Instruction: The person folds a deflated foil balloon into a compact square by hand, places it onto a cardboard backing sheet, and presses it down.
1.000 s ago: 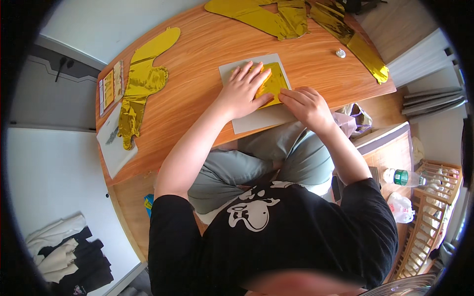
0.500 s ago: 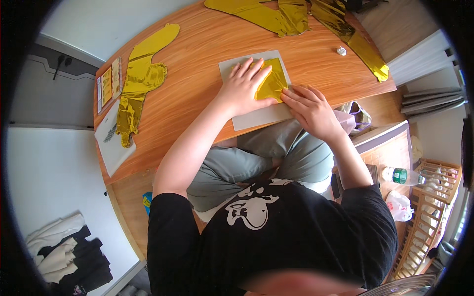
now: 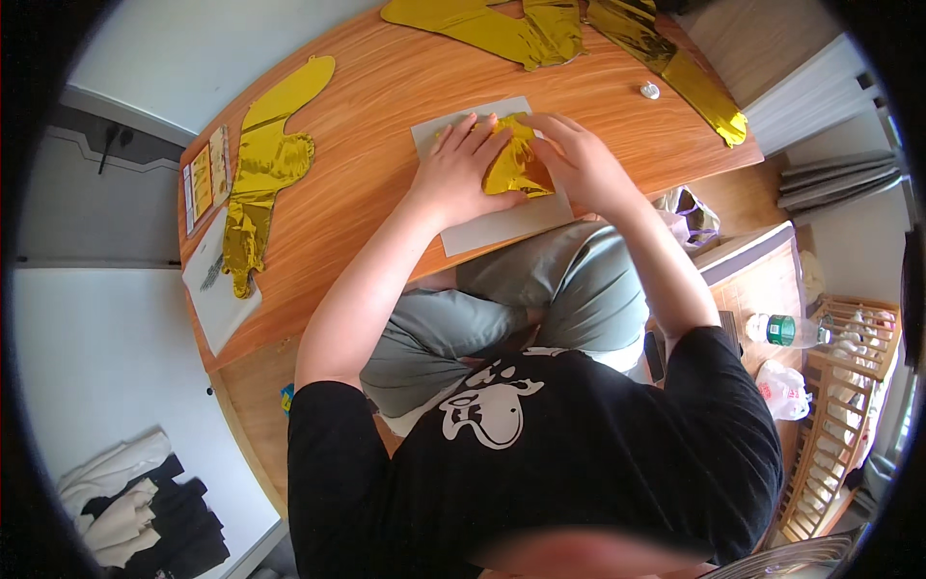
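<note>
A crumpled gold foil piece [image 3: 517,166] lies on a white sheet [image 3: 492,227] at the near edge of the round wooden table [image 3: 367,154]. My left hand [image 3: 461,172] lies flat on the sheet, fingers spread, its fingertips on the foil's left side. My right hand [image 3: 579,159] covers the foil's right side, fingers curled over its top edge. Both hands press the foil between them.
Flat gold foil balloon shapes lie at the table's left [image 3: 260,179] and along its far edge [image 3: 502,29]. A yellow packet [image 3: 204,179] and a white card [image 3: 217,285] sit at the left rim. A small silver cap [image 3: 650,91] is at the right. A green-capped bottle [image 3: 786,330] stands beside my right arm.
My right hand has moved up from the sheet's lower right onto the foil. The foil has gone from flat to bunched up between both hands.
</note>
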A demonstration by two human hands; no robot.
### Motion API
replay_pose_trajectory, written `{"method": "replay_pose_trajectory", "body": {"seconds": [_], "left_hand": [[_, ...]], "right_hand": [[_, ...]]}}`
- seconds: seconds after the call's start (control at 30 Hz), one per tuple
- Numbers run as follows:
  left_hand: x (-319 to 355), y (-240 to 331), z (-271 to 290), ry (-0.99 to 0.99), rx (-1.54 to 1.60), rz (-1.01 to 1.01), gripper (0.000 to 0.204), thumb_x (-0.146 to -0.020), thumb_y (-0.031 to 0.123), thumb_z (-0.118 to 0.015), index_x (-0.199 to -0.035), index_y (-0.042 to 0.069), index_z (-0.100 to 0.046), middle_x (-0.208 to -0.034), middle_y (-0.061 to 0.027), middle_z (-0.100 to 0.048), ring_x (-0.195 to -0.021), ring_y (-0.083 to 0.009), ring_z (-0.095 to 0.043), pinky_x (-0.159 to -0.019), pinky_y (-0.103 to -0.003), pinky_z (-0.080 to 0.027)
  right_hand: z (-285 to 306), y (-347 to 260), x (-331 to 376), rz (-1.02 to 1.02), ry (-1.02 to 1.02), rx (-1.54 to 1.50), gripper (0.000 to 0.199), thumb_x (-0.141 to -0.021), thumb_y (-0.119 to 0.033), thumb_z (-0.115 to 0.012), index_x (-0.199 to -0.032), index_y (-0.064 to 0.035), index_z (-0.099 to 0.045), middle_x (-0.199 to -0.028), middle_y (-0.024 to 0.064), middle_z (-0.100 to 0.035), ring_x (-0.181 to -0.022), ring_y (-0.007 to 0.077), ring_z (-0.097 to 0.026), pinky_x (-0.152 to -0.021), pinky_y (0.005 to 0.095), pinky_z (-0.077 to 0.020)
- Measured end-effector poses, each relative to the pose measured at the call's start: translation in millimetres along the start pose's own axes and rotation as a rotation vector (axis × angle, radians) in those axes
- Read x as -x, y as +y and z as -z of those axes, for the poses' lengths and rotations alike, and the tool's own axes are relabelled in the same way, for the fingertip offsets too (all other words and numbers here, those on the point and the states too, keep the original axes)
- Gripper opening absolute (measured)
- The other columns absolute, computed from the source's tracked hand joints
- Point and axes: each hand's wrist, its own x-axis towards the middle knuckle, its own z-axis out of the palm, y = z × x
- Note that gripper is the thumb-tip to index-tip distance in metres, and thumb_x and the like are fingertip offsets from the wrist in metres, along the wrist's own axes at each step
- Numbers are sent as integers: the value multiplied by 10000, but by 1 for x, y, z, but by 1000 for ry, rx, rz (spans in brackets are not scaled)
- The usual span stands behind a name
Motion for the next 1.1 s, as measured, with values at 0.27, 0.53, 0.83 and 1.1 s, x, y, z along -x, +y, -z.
{"method": "replay_pose_trajectory", "body": {"seconds": [0.27, 0.53, 0.83, 1.1], "left_hand": [[0, -6, -9, -49, -35, 20, 1033, -822, 626, -731, -1615, 109, -321, -1690, -145, -277, -1568, -356, -239, -1276, -520, -212], [3, -10, -10, 25, 72, -12, 1295, -726, 830, -699, -1608, -16, -273, -1688, -262, -207, -1593, -352, -164, -1283, -558, -136], [22, -34, -2, -111, -4, -41, 1211, -848, 891, -432, -1636, 2, -197, -1710, -199, -195, -1606, -318, -111, -1280, -591, -34], [28, -44, 25, -184, 0, -79, 1109, -864, 767, -598, -1633, 47, -251, -1709, -169, -221, -1595, -289, -180, -1284, -582, -67]], "right_hand": [[-56, 3, -12, 112, 144, 465, 753, -1020, -613, -496, -1557, -91, -416, -1604, 185, -430, -1510, 402, -353, -1249, 553, -238], [-56, 11, -13, 159, 121, 519, 842, -979, -710, -467, -1591, -138, -380, -1604, 201, -415, -1508, 416, -339, -1228, 602, -238], [-61, 6, -11, 184, 122, 671, 845, -970, -707, -491, -1596, -151, -380, -1614, 202, -397, -1495, 416, -352, -1226, 579, -258], [-56, 12, -12, 143, 86, 609, 760, -1014, -608, -505, -1586, -122, -384, -1648, 196, -350, -1522, 424, -314, -1258, 533, -224]]}}
